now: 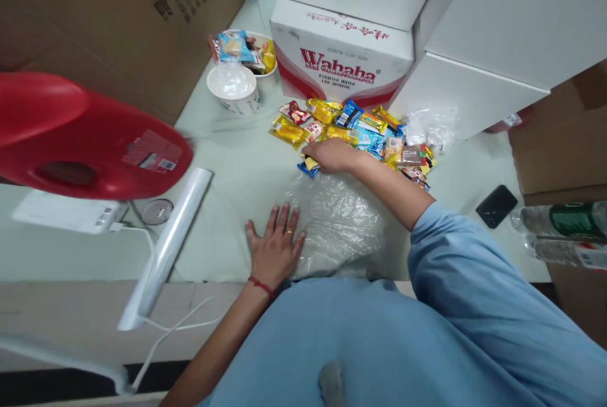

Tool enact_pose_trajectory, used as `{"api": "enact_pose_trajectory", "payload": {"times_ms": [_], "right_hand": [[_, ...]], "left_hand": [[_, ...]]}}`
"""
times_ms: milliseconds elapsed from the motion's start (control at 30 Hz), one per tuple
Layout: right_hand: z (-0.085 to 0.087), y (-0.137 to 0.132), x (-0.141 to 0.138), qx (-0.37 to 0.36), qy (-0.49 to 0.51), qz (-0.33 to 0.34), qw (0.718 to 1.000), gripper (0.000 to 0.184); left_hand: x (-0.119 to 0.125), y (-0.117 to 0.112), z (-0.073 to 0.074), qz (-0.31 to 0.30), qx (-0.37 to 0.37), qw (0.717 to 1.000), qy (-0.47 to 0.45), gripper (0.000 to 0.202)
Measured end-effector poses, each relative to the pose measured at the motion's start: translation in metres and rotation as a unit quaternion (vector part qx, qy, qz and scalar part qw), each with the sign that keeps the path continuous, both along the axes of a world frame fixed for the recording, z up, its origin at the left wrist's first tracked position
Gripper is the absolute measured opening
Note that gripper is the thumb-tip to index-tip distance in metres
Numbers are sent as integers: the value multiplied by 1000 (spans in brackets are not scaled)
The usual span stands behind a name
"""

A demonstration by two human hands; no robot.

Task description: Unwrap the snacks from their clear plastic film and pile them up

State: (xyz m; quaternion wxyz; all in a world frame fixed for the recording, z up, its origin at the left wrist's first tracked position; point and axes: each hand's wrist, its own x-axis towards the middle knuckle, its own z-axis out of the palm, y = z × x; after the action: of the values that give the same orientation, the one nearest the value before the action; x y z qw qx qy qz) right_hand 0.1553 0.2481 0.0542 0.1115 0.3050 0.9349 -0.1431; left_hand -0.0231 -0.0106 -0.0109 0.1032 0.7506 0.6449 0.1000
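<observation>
My left hand lies flat with fingers spread, pressing the left edge of a clear plastic bag on the pale table. My right hand reaches forward to the near side of a heap of wrapped snacks. Its fingers curl down over a small yellow-and-blue packet. The heap holds several yellow, blue and red wrappers, and it lies just in front of a white and red Wahaha box.
A paper bowl and a second bowl of snacks stand at the back left. A red jug, a power strip and a film roll lie left. A black phone and bottles are on the right.
</observation>
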Motion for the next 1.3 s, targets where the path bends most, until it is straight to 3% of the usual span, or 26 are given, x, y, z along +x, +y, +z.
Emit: {"api": "enact_pose_trajectory", "payload": {"times_ms": [133, 267, 333, 433, 533, 667, 733, 833, 900, 1000, 1067, 1167, 1233, 1300], "right_hand": [[18, -13, 51, 13, 46, -109, 993, 55], [51, -53, 107, 44, 104, -245, 963, 65], [65, -82, 117, 20, 109, -246, 963, 60], [73, -125, 101, -37, 74, -198, 977, 50], [61, -155, 64, -59, -6, -164, 985, 46], [31, -172, 28, -61, -57, -153, 985, 40], [21, -178, 28, -66, -31, -158, 985, 56], [20, -190, 53, -65, 71, -177, 980, 82], [21, -204, 79, -57, 157, -178, 970, 67], [13, -233, 116, -85, 216, -113, 966, 36], [0, -252, 133, -105, 205, -78, 970, 34], [-21, -271, 144, -102, 206, -109, 967, 24], [-28, -274, 144, -107, 234, -136, 957, 24], [-25, -270, 142, -125, 271, -149, 943, 27]], "left_hand": [[1, 0, -1, 5, 3, 1000, -9, 64], [1, 0, -2, 5, 3, 1000, -19, 65], [1, 0, -3, 7, 1, 1000, -22, 65], [2, 0, -2, 12, -2, 1000, -25, 64], [2, 0, 0, 20, -6, 999, -28, 62], [-3, 1, 1, 39, -8, 998, -39, 57], [-8, 0, 0, 49, 6, 997, -51, 56], [-19, -4, 0, 59, 70, 994, -61, 57], [-27, -8, 0, 45, 131, 989, -53, 55], [-41, -11, 5, -53, 158, 985, -53, 54], [-52, -11, 10, -160, 105, 979, -71, 61], [-66, -10, 18, -288, -14, 953, -95, 67], [-72, -11, 21, -320, -62, 940, -98, 64], [-75, -12, 21, -317, -75, 940, -104, 49]]}}
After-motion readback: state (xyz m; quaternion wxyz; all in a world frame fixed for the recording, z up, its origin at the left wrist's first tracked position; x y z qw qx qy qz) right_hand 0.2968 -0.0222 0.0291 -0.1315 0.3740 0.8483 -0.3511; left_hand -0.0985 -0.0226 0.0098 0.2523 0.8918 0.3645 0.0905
